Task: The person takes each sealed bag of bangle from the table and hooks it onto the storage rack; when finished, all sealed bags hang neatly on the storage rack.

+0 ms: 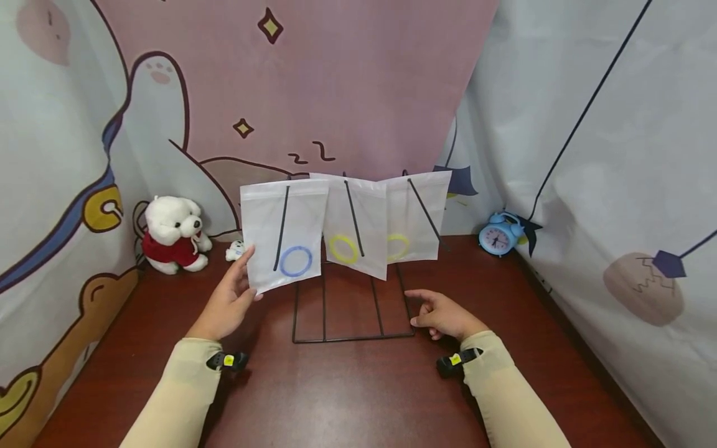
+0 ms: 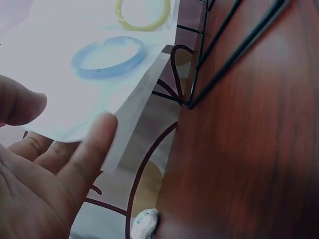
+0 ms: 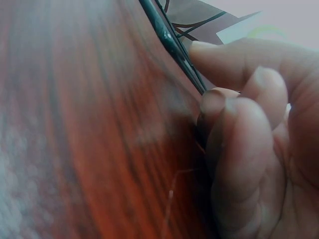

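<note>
Three white zip bags hang side by side on the black prongs of a wire display rack (image 1: 353,339). A blue bangle (image 1: 295,261) shows low in the left bag (image 1: 263,224); yellow bangles show in the middle bag (image 1: 364,211) and right bag (image 1: 428,211). At the left bag's lower left corner, my left hand (image 1: 226,305) holds the edge between thumb and fingers; the left wrist view shows the thumb (image 2: 22,102) against it. My right hand (image 1: 445,314) grips the rack's right base rod, index fingertip at the wire and other fingers curled.
A white plush dog (image 1: 173,236) in red sits at the back left, with a small white figure (image 1: 235,250) beside it. At the back right stands a blue alarm clock (image 1: 498,235). Printed cloth walls surround the brown table (image 1: 336,398).
</note>
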`<state>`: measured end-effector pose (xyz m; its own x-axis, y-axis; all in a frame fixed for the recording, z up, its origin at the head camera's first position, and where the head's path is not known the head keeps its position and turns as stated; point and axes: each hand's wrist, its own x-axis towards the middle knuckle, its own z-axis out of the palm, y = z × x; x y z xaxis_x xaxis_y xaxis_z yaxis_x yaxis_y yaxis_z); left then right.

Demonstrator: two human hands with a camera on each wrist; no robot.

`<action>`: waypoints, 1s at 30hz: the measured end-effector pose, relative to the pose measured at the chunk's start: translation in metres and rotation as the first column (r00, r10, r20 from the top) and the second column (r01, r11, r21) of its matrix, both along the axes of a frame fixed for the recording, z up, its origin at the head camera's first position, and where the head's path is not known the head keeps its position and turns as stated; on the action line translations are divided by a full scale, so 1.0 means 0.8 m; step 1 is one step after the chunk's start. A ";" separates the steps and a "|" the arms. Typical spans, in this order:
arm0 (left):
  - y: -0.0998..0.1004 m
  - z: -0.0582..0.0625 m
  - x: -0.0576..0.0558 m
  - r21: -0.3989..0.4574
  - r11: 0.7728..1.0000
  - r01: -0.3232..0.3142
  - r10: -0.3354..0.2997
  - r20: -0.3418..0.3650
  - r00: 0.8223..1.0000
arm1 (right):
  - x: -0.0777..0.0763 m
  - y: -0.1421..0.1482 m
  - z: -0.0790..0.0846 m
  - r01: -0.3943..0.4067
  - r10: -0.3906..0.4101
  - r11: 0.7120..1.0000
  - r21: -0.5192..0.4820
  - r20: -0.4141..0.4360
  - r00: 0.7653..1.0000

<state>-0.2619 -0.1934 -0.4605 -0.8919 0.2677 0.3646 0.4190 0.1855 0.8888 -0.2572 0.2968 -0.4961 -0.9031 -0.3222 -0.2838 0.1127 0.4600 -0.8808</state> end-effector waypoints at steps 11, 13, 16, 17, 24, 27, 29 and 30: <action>-0.009 -0.011 -0.002 -0.073 0.996 -0.051 0.049 -0.033 0.998 | 0.001 -0.001 -0.002 0.003 -0.003 1.000 0.006 0.001 1.000; -0.010 -0.012 -0.003 -0.072 0.996 -0.053 0.051 -0.032 0.998 | 0.000 0.000 -0.002 0.000 0.000 1.000 0.008 -0.001 1.000; -0.012 -0.013 -0.006 -0.074 0.996 -0.052 0.049 -0.038 0.998 | -0.001 0.000 -0.002 -0.007 0.007 1.000 0.009 -0.004 1.000; -0.013 -0.013 -0.007 -0.075 0.996 -0.050 0.047 -0.040 0.998 | -0.001 0.000 -0.002 -0.008 0.008 1.000 0.008 -0.006 1.000; -0.015 -0.015 -0.010 -0.079 0.996 -0.050 0.046 -0.045 0.998 | 0.002 -0.001 -0.001 -0.009 0.009 1.000 0.010 -0.014 1.000; -0.015 -0.017 -0.010 -0.070 0.996 -0.049 0.046 -0.036 0.998 | 0.005 -0.002 0.001 -0.014 0.014 1.000 0.012 -0.015 1.000; -0.015 -0.018 -0.011 -0.064 0.997 -0.047 0.045 -0.033 0.998 | 0.006 -0.002 0.002 -0.015 0.015 1.000 0.011 -0.019 1.000; -0.015 -0.019 -0.011 -0.064 0.997 -0.047 0.045 -0.032 0.998 | 0.007 -0.003 0.003 -0.015 0.015 1.000 0.011 -0.021 1.000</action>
